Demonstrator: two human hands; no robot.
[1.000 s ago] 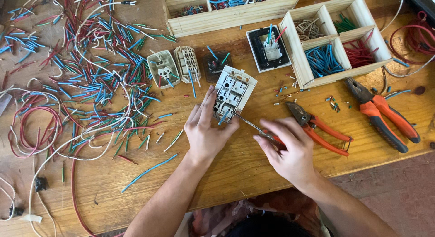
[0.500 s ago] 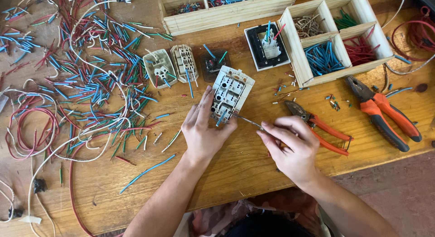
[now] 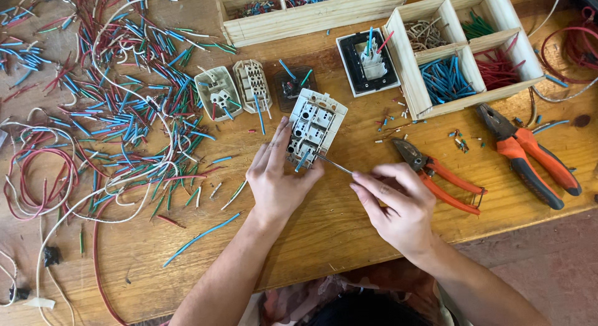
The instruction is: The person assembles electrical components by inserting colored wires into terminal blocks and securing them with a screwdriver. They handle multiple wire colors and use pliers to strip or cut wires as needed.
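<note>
The left hand (image 3: 277, 176) grasps a white switch module (image 3: 314, 129), steadying it against the wooden bench (image 3: 324, 226) with the fingers spread along its left edge and the thumb at its lower end. The module lies back side up near the middle of the bench, tilted slightly, with its terminal blocks showing. The right hand (image 3: 398, 204) is clenched around a thin screwdriver (image 3: 333, 164), whose metal shaft runs up and to the left so that the tip meets the lower part of the module. Just beside the right hand lie small orange-handled pliers (image 3: 436, 173), and farther right a larger pair of orange and black pliers (image 3: 529, 154). Above them stands a wooden divider box (image 3: 461, 55) with blue, red, green and bare wire pieces sorted in its compartments. A black-framed switch (image 3: 369, 61) sits left of that box. Two beige switch backs (image 3: 233, 89) lie above the left hand, and a wide scatter of cut wire pieces (image 3: 124, 114) in blue, red, green and white covers the left part of the bench.
</note>
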